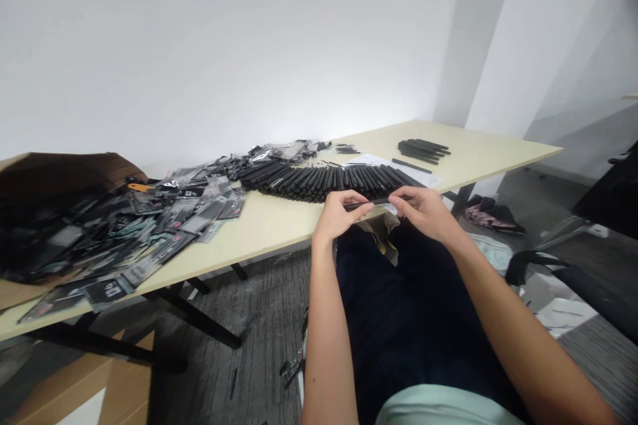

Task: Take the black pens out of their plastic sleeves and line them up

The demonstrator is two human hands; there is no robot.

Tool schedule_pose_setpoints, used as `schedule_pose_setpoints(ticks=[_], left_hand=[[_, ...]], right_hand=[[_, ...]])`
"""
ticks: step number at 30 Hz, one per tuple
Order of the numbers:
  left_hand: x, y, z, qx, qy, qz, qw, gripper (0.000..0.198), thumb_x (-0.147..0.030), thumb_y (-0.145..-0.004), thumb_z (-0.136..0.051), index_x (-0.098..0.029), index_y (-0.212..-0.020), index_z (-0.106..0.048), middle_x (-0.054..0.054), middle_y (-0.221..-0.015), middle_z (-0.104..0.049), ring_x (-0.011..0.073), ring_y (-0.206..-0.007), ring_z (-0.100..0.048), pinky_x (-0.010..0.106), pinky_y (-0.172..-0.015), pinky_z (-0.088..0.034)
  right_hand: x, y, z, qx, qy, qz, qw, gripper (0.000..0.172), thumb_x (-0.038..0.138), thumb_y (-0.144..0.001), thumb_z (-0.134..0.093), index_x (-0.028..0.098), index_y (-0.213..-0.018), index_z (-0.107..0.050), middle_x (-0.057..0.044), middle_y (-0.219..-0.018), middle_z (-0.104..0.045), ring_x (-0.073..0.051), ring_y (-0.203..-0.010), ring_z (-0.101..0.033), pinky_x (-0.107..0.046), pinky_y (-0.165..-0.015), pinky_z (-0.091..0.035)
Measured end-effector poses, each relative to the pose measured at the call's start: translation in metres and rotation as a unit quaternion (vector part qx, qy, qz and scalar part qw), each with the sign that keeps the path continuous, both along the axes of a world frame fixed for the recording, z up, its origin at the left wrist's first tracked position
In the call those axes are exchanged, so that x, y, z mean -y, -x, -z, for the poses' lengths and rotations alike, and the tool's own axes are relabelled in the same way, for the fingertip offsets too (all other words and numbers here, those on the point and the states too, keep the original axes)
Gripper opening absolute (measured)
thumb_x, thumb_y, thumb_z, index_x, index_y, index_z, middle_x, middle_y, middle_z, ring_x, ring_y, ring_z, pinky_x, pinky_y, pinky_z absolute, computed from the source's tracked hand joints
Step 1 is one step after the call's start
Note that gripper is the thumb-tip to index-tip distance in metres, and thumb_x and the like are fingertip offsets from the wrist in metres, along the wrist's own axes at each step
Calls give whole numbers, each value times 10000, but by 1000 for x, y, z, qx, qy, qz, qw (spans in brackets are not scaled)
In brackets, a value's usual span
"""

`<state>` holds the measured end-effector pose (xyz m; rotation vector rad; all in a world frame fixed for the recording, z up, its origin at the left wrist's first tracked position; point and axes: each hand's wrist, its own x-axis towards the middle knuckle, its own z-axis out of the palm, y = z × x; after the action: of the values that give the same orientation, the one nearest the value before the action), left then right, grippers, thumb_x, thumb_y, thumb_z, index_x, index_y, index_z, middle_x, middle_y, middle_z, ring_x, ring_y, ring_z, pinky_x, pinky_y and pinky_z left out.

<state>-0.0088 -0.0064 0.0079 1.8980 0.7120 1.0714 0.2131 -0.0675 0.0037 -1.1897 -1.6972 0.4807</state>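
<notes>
Both hands hold one thin black stick (379, 201), pen-like in shape, level above my lap at the table's front edge. My left hand (343, 211) pinches its left end between thumb and fingers. At the other end, the thumb and fingers of my right hand (419, 209) are closed on it. Just beyond my hands lies a long row of similar black sticks (319, 180), packed side by side in a fanned pile. A white paper sheet (371, 159) lies partly under that row, with a single black stick (411, 165) across it.
On the pale table (269, 222), a heap of clear and black packets (199, 206) spreads leftward to an open cardboard box (74, 163). An orange-handled tool (139, 187) rests among them. A small stack of black sticks (423, 149) sits back right. A black chair (573, 279) stands right.
</notes>
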Motion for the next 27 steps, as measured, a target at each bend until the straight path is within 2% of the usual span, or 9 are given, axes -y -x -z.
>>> schedule_pose_setpoints(ticks=[4, 9, 14, 19, 23, 27], left_hand=[[0, 0, 0, 0, 5, 15, 1000, 392, -490, -838, -795, -102, -838, -739, 63, -724, -700, 139, -638, -633, 244, -616, -515], [0, 1, -1, -18, 2, 28, 999, 451, -532, -900, -716, -103, -759, -700, 32, -626, -638, 119, -581, -586, 230, -591, -474], [1, 1, -3, -36, 11, 27, 999, 487, -556, -939, -653, -106, -765, -714, 25, -595, -626, 114, -555, -578, 224, -582, -456], [3, 2, -3, -17, 16, 31, 999, 436, -538, -892, -720, -107, -822, -723, 23, -627, -632, 116, -565, -591, 222, -573, -463], [5, 2, -3, 9, 10, 31, 999, 388, -466, -823, -815, -113, -962, -736, 23, -674, -656, 118, -583, -601, 222, -578, -478], [6, 1, -4, 10, 4, 33, 999, 365, -465, -827, -809, -115, -889, -727, 31, -690, -658, 119, -590, -598, 224, -572, -472]], right_hand=[[0, -1, 0, -12, -11, -5, 1000, 314, 458, -945, -654, 165, -991, -759, -58, -762, -712, -171, -602, -603, -285, -569, -456], [2, -2, -2, -15, -10, -4, 1000, 317, 450, -912, -705, 173, -1045, -783, -3, -621, -610, -115, -475, -425, -271, -481, -338], [5, -3, -6, -12, -20, -8, 1000, 308, 435, -905, -719, 168, -1044, -785, 18, -574, -553, -104, -459, -383, -270, -465, -287], [8, -4, -9, -9, -20, -5, 1000, 320, 447, -907, -715, 164, -1039, -782, 39, -515, -485, -103, -451, -343, -269, -454, -248], [9, -4, -9, -20, -5, -5, 1000, 351, 472, -909, -706, 162, -1057, -775, 26, -541, -527, -105, -456, -356, -268, -456, -258], [8, -4, -8, -29, 10, -9, 999, 362, 486, -907, -705, 166, -1063, -771, 6, -584, -579, -113, -472, -401, -268, -464, -293]])
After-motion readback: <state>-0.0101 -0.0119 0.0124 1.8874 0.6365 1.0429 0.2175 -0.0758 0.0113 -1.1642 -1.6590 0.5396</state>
